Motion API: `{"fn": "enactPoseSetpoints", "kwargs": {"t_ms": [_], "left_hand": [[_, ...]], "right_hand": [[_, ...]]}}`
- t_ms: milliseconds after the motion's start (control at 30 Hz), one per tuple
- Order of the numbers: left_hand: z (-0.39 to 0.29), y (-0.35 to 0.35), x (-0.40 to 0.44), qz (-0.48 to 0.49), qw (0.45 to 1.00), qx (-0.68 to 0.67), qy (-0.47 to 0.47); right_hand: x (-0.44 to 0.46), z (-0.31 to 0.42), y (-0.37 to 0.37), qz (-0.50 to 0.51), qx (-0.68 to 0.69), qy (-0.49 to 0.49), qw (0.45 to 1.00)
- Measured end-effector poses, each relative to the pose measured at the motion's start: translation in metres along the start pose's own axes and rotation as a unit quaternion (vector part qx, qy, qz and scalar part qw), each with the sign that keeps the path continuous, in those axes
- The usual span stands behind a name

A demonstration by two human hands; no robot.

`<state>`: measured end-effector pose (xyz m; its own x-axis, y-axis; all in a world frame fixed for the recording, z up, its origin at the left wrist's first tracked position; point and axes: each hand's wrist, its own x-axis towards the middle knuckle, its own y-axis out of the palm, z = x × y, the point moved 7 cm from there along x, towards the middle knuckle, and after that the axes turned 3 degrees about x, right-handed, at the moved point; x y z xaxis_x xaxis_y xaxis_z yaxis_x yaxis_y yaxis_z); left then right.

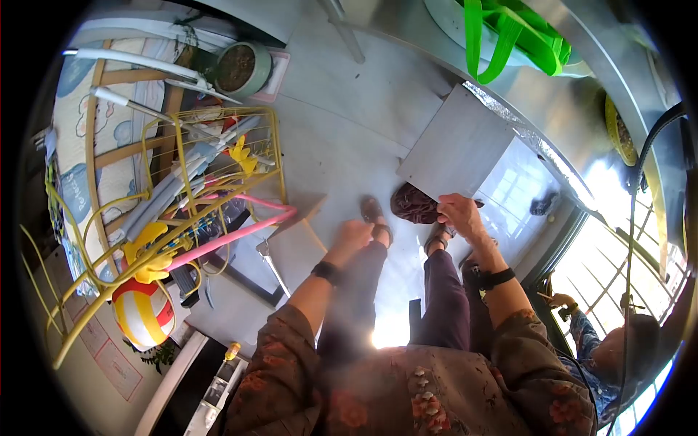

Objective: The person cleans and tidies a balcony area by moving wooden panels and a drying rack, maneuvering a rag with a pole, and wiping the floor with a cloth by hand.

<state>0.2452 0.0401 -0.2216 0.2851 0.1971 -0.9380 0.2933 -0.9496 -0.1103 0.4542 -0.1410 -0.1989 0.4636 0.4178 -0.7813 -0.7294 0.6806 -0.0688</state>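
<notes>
A dark, crumpled bundle point(414, 203) is on the floor point(331, 134), in front of the person's feet. It looks brown and soft, but I cannot tell just what it is. The right hand point(459, 211) is right by its side and covers a bit of its edge from view. I cannot tell if they touch. The fingers of this hand are curled in close, and I cannot tell if its grip has anything in it. The left hand point(354, 237) is a bit farther away, over by the other foot. It is blurry and looks bunched up, so I cannot tell if its grip is on something.

Both wrists have black bands. The feet wear dark sandals point(373, 209). A flat grey board point(459, 142) is just beside the bundle. Farther out, a bright green bag point(509, 36) is at the top right. Over on the left are a yellow wire rack point(178, 134), a pink bar point(236, 236), a ball point(143, 314) and a round plant pot point(243, 70). Another person's hand point(560, 300) is at the right, near the window bars point(607, 280).
</notes>
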Motion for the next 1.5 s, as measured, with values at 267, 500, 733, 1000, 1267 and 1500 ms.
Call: {"fn": "enactPoseSetpoints", "kwargs": {"t_ms": [267,500,733,1000,1267,1500], "left_hand": [[0.018,-0.043,-0.065,-0.064,0.955,0.275,0.09],[0.019,-0.064,-0.149,-0.15,0.923,0.278,0.217],[0.001,-0.089,-0.212,-0.142,0.884,0.267,0.357],[0.094,-0.101,-0.161,-0.24,0.819,0.36,0.377],[0.112,-0.106,-0.207,-0.279,0.862,0.28,0.317],[0.145,-0.113,-0.254,-0.204,0.966,0.048,0.148]], "right_hand": [[-0.089,0.168,0.05,0.104,-0.102,-0.2,0.969],[-0.234,0.354,0.07,0.254,0.108,-0.314,0.908],[-0.403,0.487,0.069,0.393,0.113,-0.6,0.687],[-0.45,0.548,0.04,0.31,0.036,-0.695,0.648],[-0.499,0.581,0.011,0.268,-0.031,-0.747,0.608],[-0.523,0.535,0.046,0.381,-0.1,-0.679,0.62]]}}
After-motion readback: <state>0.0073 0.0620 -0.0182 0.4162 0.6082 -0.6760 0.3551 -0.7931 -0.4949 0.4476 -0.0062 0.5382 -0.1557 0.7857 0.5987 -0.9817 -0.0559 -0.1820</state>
